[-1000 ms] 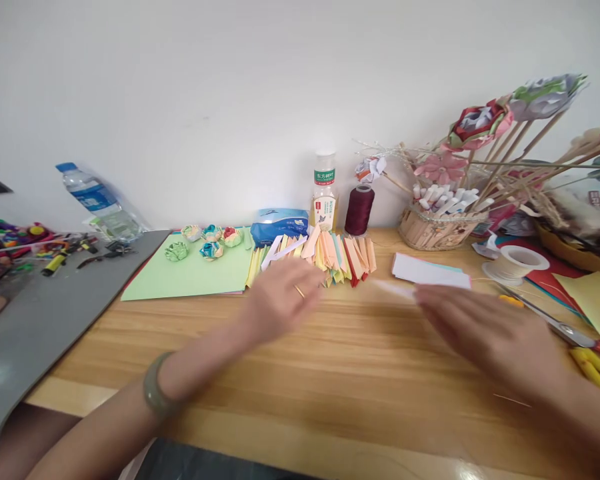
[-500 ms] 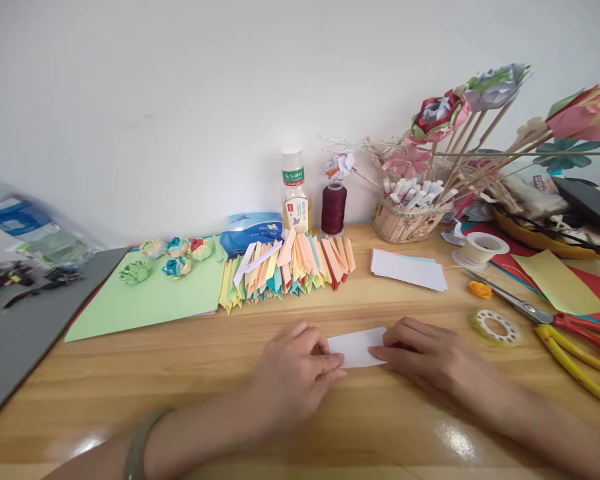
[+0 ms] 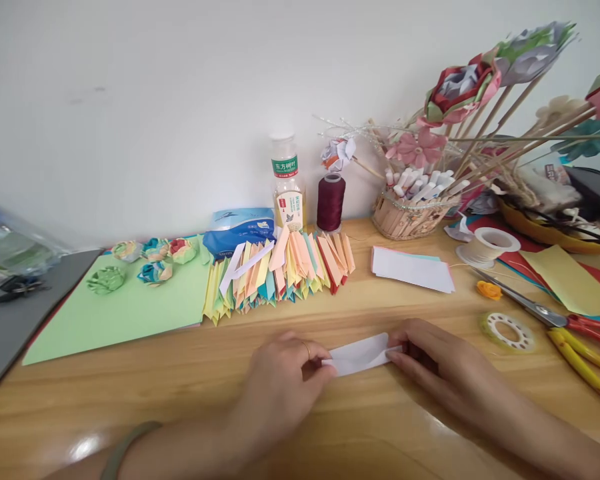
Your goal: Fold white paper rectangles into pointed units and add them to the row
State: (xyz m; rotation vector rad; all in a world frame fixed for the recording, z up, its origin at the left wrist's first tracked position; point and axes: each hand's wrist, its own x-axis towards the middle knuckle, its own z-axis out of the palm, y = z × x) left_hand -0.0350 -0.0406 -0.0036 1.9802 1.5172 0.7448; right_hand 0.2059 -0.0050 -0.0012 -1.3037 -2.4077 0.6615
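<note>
A white paper strip (image 3: 359, 353) with a fold along its length is stretched between my two hands, just over the table. My left hand (image 3: 293, 373) pinches its left end between thumb and fingers; a ring is on one finger. At the other end, my right hand (image 3: 425, 350) grips the strip in the same way, fingers curled over. Behind the hands lies a stack of white-topped paper slips (image 3: 413, 269). To its left, many folded coloured paper pieces (image 3: 280, 267) stand packed in a row.
Paper flowers (image 3: 155, 273) rest on green sheets (image 3: 130, 307) at left. Behind are a blue packet (image 3: 240, 233), a bottle (image 3: 287, 180) and a maroon thread spool (image 3: 329, 203). At right are a marker basket (image 3: 410, 213), white cord spool (image 3: 490, 247), tape roll (image 3: 525, 337) and scissors (image 3: 545, 313).
The strip, lying flat before, now shows a raised fold and is pinched at both ends. My fingers have curled in more, and the camera view has shifted slightly.
</note>
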